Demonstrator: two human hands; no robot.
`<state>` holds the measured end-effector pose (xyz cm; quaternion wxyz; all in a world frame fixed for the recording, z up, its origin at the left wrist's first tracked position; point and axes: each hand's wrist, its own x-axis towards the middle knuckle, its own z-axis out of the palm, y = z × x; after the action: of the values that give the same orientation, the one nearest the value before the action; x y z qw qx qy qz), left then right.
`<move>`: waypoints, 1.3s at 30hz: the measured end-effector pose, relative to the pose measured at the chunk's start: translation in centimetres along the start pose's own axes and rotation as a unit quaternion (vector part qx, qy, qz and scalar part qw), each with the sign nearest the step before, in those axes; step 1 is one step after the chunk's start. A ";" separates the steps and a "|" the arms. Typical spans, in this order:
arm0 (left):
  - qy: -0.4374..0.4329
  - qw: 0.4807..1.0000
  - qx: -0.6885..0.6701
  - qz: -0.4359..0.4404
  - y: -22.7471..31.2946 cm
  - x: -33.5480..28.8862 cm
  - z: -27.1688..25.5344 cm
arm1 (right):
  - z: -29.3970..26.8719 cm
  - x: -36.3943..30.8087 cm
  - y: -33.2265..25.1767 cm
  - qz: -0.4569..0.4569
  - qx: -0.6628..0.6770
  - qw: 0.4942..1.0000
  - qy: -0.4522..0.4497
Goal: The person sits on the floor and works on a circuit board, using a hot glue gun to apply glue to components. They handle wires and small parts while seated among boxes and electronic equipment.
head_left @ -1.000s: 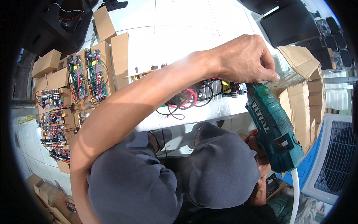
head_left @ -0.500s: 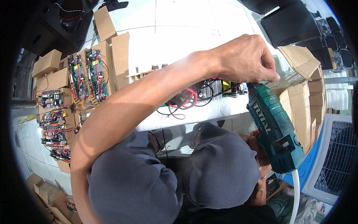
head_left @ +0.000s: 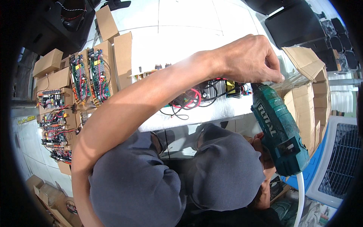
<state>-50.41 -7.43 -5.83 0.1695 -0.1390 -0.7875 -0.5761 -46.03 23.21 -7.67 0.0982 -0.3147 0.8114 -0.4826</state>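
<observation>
A green glue gun point(head_left: 279, 126) slants at the right, its nozzle up toward the circuit board and a white glue stick point(head_left: 300, 196) trailing from its rear. My right hand point(head_left: 261, 145) grips its handle from below, mostly hidden behind the tool's body and my knee. Reaching across from the left, my left hand point(head_left: 251, 56) is closed just above the nozzle, fingers curled down; what they pinch, if anything, cannot be seen. Beneath that forearm lies a circuit board point(head_left: 208, 92) with a silver heat sink and red and black wires point(head_left: 194, 99), partly covered by the arm.
The board rests on a white foam-topped surface point(head_left: 166, 123) before my knees. Several similar circuit boards point(head_left: 99, 77) lie on cardboard at the left. An open cardboard box point(head_left: 302, 102) stands right of the glue gun, near a blue and white crate point(head_left: 336, 159). Black cabinets point(head_left: 295, 28) stand far right.
</observation>
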 end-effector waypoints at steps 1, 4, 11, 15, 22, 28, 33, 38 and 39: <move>0.000 1.000 0.000 -0.003 0.0 0.0 0.0 | 0.1 0.0 0.0 0.003 -0.002 1.000 0.003; 0.000 1.000 0.003 -0.005 0.1 -0.2 -0.1 | 0.6 0.2 -0.7 0.035 0.020 0.999 0.022; -0.006 1.000 -0.004 -0.001 0.1 -0.1 -0.2 | 0.6 1.3 -1.6 0.020 0.094 0.995 -0.002; -0.008 1.000 0.000 -0.005 0.2 -0.1 -0.1 | 0.1 1.3 -1.5 0.010 0.036 0.999 -0.022; -0.007 1.000 -0.004 -0.008 0.2 -0.1 -0.1 | -0.2 0.7 -2.3 0.036 0.032 0.998 -0.040; -0.001 1.000 -0.002 0.004 0.2 0.0 -0.2 | -0.7 0.6 -2.4 0.023 0.006 0.999 -0.048; -0.002 1.000 0.002 -0.007 0.2 -0.2 -0.2 | 0.2 1.2 -2.1 0.050 0.043 0.998 -0.021; -0.006 1.000 0.003 0.002 0.4 0.0 -0.2 | 0.4 1.4 -2.4 0.045 0.047 0.997 -0.033; -0.009 1.000 -0.001 0.003 0.4 0.2 -0.1 | 0.2 1.2 -2.6 0.040 0.035 0.998 -0.033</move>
<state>-50.35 -7.38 -5.36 0.1637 -0.1464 -0.7881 -0.5750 -45.80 21.40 -5.39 0.1550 -0.2936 0.8025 -0.4957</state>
